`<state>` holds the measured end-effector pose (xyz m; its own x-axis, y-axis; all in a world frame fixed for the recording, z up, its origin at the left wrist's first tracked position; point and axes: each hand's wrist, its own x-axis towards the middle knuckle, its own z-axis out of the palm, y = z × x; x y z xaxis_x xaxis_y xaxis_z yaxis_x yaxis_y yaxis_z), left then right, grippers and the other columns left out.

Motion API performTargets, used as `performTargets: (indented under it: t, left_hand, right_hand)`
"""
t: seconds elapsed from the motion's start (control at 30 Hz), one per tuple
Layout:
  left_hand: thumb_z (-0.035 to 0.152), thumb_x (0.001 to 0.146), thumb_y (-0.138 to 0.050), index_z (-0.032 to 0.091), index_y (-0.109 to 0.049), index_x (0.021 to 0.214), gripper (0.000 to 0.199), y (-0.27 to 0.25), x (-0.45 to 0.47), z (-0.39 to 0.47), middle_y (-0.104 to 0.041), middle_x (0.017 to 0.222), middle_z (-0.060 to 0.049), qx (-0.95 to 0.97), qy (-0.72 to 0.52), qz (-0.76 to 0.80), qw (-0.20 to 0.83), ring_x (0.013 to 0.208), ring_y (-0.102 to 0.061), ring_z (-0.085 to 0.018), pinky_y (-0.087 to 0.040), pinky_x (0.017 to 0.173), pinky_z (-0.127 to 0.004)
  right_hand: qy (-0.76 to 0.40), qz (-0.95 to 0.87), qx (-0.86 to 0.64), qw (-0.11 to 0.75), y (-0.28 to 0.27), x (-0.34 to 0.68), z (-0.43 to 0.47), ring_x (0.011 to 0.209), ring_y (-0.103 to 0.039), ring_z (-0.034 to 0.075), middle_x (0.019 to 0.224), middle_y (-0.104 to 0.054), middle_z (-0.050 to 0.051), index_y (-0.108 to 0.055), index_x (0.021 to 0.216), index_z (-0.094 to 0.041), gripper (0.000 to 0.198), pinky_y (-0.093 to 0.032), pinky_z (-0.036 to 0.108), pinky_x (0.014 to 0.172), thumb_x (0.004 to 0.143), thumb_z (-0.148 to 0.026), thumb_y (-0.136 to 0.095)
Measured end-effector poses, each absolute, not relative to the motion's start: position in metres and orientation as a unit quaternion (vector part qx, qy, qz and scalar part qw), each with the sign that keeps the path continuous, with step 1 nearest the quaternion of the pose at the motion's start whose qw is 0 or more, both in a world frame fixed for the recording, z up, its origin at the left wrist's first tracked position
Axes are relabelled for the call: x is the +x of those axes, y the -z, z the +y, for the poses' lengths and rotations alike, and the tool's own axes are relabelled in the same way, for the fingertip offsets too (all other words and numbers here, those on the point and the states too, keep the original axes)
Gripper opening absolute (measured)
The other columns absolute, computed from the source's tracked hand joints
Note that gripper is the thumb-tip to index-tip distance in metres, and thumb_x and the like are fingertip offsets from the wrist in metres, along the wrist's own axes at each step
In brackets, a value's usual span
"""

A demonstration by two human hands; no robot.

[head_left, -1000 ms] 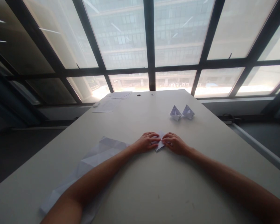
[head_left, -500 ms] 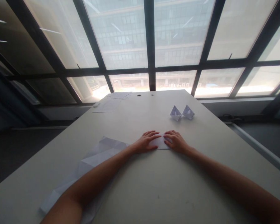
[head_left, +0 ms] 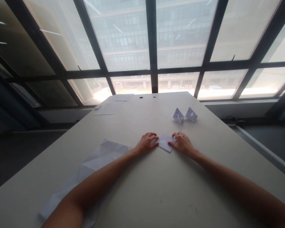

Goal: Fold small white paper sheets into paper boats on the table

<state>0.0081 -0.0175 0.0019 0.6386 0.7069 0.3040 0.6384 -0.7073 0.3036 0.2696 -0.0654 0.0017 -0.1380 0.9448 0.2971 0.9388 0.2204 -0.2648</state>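
A small folded square of white paper (head_left: 165,142) lies on the table between my two hands, turned so one corner points toward me. My left hand (head_left: 146,143) holds its left corner between the thumb and curled fingers. At the right corner, my right hand (head_left: 182,144) grips the paper, thumb on its near side and index finger on the far side. The fingers hide both side corners. Beyond my right hand stand two folded paper boats (head_left: 178,116), side by side.
A large creased sheet of paper (head_left: 109,155) lies to the left, partly under my left forearm. Flat paper sheets (head_left: 106,109) rest at the table's far left, with a small white object (head_left: 98,107) beside them. The white table (head_left: 142,183) reaches toward tall windows.
The folded paper has turned from lying square to lying cornerwise. My hands have moved a little apart, off its top surface and out to its side corners.
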Motion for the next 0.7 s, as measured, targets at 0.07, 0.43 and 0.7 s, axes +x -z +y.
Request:
performTargets:
  t: [0.07, 0.43, 0.7]
  left_hand:
    - [0.042, 0.093, -0.060, 0.025, -0.068, 0.117, 0.031, -0.0013, 0.0082, -0.0167, -0.060, 0.127, -0.007, 0.901, -0.209, 0.369, 0.089, 0.121, -0.053, -0.025, -0.041, 0.106, -0.043]
    - [0.045, 0.100, -0.048, 0.026, -0.067, 0.114, 0.031, -0.0051, 0.0100, -0.0192, -0.063, 0.122, -0.005, 0.897, -0.217, 0.373, 0.097, 0.115, -0.055, -0.022, -0.041, 0.103, -0.040]
    - [0.049, 0.087, -0.068, 0.021, -0.072, 0.098, 0.031, -0.0033, 0.0105, -0.0128, -0.070, 0.109, -0.009, 0.880, -0.272, 0.358, 0.152, 0.104, -0.063, -0.024, -0.046, 0.096, -0.038]
  right_hand:
    - [-0.009, -0.752, -0.626, 0.206, 0.0005, 0.2718, -0.0636, 0.092, -0.059, 0.026, 0.096, -0.064, 0.012, -0.064, 0.104, -0.018, 0.043, -0.041, 0.034, 0.081, 0.083, -0.056, -0.068]
    - [-0.119, -0.725, -0.598, 0.319, 0.0041, 0.2694, -0.0584, 0.076, -0.060, 0.022, 0.080, -0.066, 0.006, -0.063, 0.083, -0.018, 0.023, -0.042, 0.029, 0.067, 0.077, -0.038, -0.073]
    - [-0.302, -0.654, -0.515, 0.465, 0.0029, 0.2669, -0.0564, 0.062, -0.055, 0.016, 0.067, -0.061, 0.000, -0.062, 0.077, -0.017, 0.028, -0.041, 0.025, 0.054, 0.075, -0.043, -0.072]
